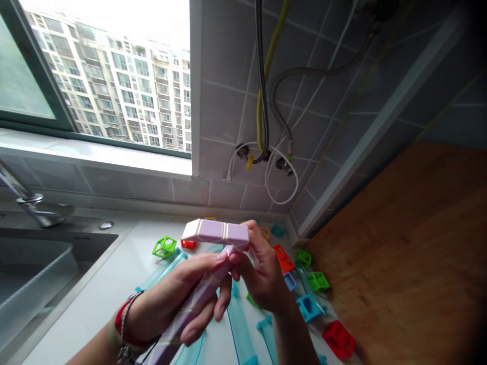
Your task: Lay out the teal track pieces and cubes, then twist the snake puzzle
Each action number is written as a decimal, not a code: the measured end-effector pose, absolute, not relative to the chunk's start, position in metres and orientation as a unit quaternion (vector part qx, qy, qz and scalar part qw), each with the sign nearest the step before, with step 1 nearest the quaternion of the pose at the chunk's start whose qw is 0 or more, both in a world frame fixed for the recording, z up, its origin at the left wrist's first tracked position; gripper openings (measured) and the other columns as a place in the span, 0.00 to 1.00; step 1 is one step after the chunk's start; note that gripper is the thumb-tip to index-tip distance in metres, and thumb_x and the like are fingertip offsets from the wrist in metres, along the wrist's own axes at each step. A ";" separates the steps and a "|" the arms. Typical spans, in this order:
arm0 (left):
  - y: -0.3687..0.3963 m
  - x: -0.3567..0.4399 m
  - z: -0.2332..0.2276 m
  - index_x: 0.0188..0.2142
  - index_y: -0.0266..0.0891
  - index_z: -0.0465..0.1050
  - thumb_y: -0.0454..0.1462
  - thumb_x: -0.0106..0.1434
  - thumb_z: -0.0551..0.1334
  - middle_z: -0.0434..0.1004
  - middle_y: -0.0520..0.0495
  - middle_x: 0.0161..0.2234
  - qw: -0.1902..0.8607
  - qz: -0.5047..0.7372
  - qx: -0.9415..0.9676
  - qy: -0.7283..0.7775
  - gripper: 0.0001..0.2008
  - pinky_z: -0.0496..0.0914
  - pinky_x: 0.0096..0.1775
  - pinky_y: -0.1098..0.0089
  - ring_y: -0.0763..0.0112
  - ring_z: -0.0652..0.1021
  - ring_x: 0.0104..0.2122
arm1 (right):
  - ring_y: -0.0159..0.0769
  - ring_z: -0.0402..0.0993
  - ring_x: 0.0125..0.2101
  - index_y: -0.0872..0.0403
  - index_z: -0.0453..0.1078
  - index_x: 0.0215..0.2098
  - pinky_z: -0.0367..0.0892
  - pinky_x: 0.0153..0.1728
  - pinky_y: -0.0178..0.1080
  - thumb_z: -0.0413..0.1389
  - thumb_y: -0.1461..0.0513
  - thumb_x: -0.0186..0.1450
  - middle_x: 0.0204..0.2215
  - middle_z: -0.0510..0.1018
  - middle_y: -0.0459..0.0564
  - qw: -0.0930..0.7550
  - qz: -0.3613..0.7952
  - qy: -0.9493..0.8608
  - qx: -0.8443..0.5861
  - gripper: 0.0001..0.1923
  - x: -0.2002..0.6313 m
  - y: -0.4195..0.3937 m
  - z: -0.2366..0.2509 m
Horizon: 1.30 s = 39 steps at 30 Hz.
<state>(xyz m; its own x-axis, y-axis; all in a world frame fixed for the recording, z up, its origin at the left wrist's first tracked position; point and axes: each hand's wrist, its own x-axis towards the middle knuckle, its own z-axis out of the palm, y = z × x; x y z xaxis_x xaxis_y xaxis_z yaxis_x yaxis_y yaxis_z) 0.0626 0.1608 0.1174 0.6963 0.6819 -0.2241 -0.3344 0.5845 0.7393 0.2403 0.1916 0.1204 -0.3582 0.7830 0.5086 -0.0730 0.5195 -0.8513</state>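
Observation:
My left hand (178,299) grips a long lilac plastic bar (190,309) that runs from the lower left up to the middle. My right hand (262,276) pinches the bar's upper end, where a second lilac piece (215,232) made of joined blocks sits crosswise on top, forming a T shape. Both hands hover above a white countertop (114,284). Under them lie translucent teal track strips (239,329) and small open cube frames: green (164,247), red (338,338), orange (283,258), blue (307,307).
A sink (34,274) with a metal tap (30,203) is at the left. A window looks onto apartment blocks. Hoses and a white cable (281,167) hang on the grey tiled wall. A brown wooden panel (411,263) rises at the right.

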 end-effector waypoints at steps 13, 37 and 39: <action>0.158 0.068 0.118 0.32 0.34 0.75 0.48 0.74 0.58 0.78 0.46 0.20 0.804 0.370 0.372 0.279 0.21 0.65 0.14 0.82 0.69 0.81 0.15 | 0.42 0.76 0.48 0.45 0.71 0.60 0.71 0.51 0.42 0.70 0.62 0.62 0.50 0.77 0.50 0.547 0.257 -0.755 -0.255 0.29 0.248 0.186 0.124; 0.149 0.065 0.130 0.35 0.40 0.71 0.53 0.71 0.61 0.69 0.55 0.22 0.552 0.496 0.516 0.429 0.19 0.60 0.19 0.78 0.79 0.66 0.16 | 0.56 0.66 0.66 0.45 0.73 0.62 0.62 0.66 0.58 0.59 0.37 0.65 0.64 0.74 0.55 0.541 0.579 -0.606 -0.077 0.34 0.239 0.200 0.112; 0.147 0.062 0.133 0.39 0.41 0.71 0.51 0.72 0.61 0.70 0.55 0.21 0.443 0.507 0.576 0.463 0.16 0.64 0.22 0.77 0.77 0.70 0.19 | 0.49 0.76 0.57 0.45 0.73 0.60 0.72 0.57 0.49 0.63 0.40 0.65 0.60 0.77 0.54 0.551 0.576 -0.583 -0.157 0.31 0.234 0.192 0.114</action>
